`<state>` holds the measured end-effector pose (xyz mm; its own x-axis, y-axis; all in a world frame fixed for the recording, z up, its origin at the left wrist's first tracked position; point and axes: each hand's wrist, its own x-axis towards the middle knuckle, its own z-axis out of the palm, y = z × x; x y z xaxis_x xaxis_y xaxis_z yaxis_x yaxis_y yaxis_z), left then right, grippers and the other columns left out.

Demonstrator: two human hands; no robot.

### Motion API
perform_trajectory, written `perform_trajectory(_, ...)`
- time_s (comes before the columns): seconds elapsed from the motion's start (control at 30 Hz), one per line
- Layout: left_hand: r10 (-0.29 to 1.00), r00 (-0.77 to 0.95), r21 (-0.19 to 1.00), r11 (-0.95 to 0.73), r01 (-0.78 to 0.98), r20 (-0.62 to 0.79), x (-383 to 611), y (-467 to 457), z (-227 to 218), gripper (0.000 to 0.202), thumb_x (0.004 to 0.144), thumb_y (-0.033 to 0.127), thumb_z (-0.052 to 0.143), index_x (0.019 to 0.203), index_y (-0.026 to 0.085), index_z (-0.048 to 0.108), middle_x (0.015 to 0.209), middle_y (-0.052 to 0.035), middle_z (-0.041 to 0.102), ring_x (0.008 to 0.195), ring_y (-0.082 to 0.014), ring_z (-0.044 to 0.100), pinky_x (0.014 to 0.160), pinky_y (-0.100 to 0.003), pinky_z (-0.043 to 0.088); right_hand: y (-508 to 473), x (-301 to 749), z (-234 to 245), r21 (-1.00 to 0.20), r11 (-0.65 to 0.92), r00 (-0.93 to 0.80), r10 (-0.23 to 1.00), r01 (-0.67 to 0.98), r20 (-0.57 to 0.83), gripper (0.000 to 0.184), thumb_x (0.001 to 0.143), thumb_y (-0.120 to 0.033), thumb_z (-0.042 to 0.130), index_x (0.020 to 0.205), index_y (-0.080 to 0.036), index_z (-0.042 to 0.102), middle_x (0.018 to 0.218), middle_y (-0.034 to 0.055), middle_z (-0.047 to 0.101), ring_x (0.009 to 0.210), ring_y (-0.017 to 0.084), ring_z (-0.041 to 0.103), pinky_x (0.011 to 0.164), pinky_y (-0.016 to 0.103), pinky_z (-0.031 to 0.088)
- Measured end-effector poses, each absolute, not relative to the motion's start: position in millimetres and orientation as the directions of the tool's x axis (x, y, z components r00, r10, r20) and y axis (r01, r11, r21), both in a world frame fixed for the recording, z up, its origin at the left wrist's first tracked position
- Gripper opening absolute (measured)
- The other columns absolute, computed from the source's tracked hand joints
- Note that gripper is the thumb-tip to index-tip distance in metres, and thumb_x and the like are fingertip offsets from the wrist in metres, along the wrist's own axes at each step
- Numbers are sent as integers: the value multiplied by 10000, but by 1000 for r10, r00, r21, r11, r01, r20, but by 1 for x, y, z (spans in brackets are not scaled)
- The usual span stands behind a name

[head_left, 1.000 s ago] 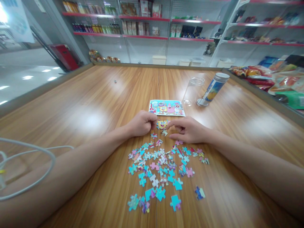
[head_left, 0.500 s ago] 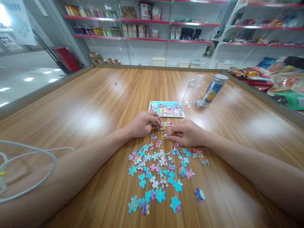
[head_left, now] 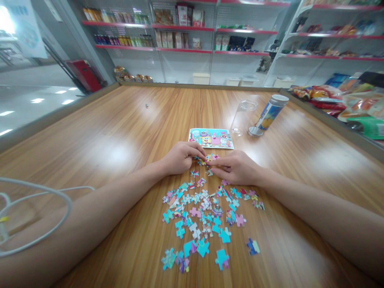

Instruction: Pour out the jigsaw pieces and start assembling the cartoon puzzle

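Note:
A small cluster of joined jigsaw puzzle pieces (head_left: 213,157), yellow and pink, lies on the wooden table between my hands. My left hand (head_left: 182,157) is closed at the cluster's left side, its bent fingertips on the pieces. From the right, my right hand (head_left: 235,168) reaches in with its index finger stretched to the cluster's lower edge and its thumb apart below. Near that thumb lies a loose puzzle piece (head_left: 209,172), partly covered. Another loose piece (head_left: 195,173) sits just left of it. Behind the cluster is a picture card (head_left: 211,138) with cartoon figures.
Many loose puzzle pieces (head_left: 195,212) spread over the table (head_left: 120,240) nearer me. A clear jar (head_left: 243,116), a metal lid (head_left: 255,131) and a blue canister (head_left: 272,113) stand back right. A white cable (head_left: 67,204) loops at the left. Packaged snacks (head_left: 324,98) lie beyond the right edge.
My right index finger has moved up and left from beside the loose piece to the joined cluster. My left fingertips have shifted slightly right over the cluster.

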<state>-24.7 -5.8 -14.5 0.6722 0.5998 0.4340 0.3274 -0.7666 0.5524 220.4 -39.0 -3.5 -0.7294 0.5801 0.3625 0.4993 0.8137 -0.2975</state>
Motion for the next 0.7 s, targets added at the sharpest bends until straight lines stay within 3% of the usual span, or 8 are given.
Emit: perform_trajectory(0.7,601,648,557,-770,311,468,-25,-5,-16,541,612,-72,369,844,177,790,969,-44,752,913,-143,692,880,-312,581,-42,219,3,-298,796,-739,603,528,300,276,917,-362,600,1094,-199,735,546,-31,557,564,116,529,596,249,331)
